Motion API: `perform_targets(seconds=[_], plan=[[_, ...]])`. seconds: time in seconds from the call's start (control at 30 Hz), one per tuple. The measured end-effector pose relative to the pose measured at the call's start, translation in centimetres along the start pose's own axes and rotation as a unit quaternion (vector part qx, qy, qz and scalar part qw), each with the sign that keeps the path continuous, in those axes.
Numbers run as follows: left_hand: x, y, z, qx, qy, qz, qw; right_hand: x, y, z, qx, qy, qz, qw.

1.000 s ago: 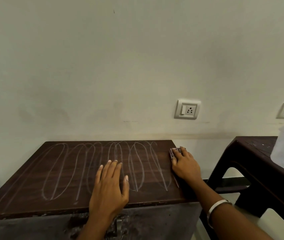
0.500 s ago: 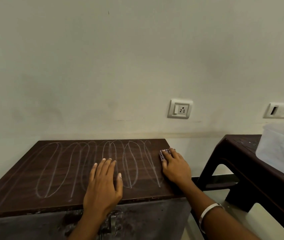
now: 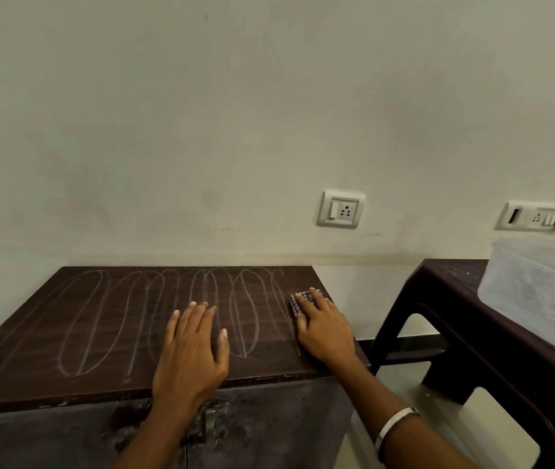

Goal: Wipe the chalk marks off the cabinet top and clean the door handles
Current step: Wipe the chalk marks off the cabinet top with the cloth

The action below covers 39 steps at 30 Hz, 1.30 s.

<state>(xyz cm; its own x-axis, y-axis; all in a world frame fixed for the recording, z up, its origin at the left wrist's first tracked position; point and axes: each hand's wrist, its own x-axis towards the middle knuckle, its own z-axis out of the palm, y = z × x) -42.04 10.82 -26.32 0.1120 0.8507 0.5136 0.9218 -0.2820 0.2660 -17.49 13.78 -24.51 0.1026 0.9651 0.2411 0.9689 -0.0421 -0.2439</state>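
Observation:
A dark brown cabinet top [image 3: 32, 350] carries looping white chalk marks [image 3: 83, 323] across most of its width. My left hand [image 3: 191, 350] lies flat on the top near the front edge, fingers spread, holding nothing. At the top's right end my right hand [image 3: 325, 328] presses a small checked cloth [image 3: 298, 299] flat against the wood; most of the cloth is hidden under my fingers. A metal door handle [image 3: 210, 422] shows on the grey cabinet front, just below my left wrist.
A dark plastic stool [image 3: 455, 299] stands to the right with a translucent plastic box [image 3: 539, 286] on it. The pale wall behind holds a socket plate [image 3: 341, 208] and a switch panel [image 3: 538, 216]. Floor shows between cabinet and stool.
My right hand with the cloth has slid slightly forward and left along the top's right end, onto the last chalk loop. My left hand stays flat. The view has shifted a little.

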Motion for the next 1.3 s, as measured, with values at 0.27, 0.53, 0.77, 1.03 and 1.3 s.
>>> perform_targets(seconds=[0.27,0.53,0.77,1.03,1.3], plan=[[0.0,0.0,0.0,-0.001,0.002,0.0,1.0,-0.2,2.4,-0.7,-0.003,0.03,0.073,0.997],[0.0,-0.1,-0.1,-0.001,0.004,0.0,1.0,-2.4,-1.4,-0.1,-0.007,0.019,0.013,1.0],[-0.1,0.2,-0.2,-0.01,0.002,-0.004,1.0,-3.2,1.6,-0.8,-0.01,0.046,0.058,0.997],[-0.1,0.1,-0.1,-0.003,0.002,-0.002,1.0,-4.0,-1.0,-0.6,-0.002,0.011,0.048,0.999],[-0.1,-0.6,-0.2,-0.011,-0.004,0.014,1.0,-5.3,0.7,-1.6,0.013,0.017,0.04,0.999]])
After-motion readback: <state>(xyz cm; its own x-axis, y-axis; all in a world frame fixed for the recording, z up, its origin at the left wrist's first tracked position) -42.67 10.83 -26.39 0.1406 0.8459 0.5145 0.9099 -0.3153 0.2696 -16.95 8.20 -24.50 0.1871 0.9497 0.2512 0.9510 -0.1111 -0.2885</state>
